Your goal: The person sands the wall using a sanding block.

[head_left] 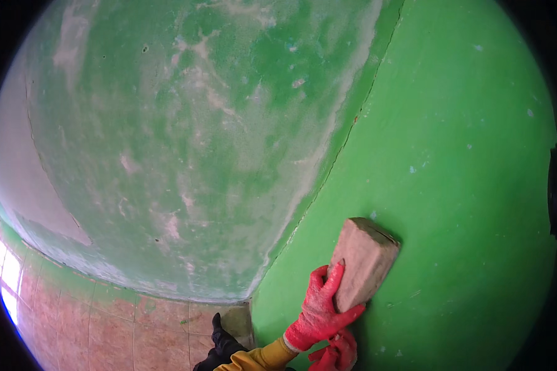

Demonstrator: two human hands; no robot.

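Note:
My left hand [318,308], in a red coated glove with a yellow sleeve above the cuff, grips a brown, dusty brick-shaped block [364,264]. Its fingers spread over the near end and left side of the block. A dark slit or fold runs along the block's far end. The block lies against the bright green wall [445,208]. Just below, my right hand [336,352], also red-gloved, has its fingers bent close to the left hand. The bottom edge of the view cuts it off, and whether it holds anything is unclear.
A jagged crack [339,153] runs along the corner beside a scuffed green wall [181,162] with pale patches. Below lies a tiled floor [111,334], with a black-clad foot [223,336] near the corner. Some dark object [556,190] sits at the right rim.

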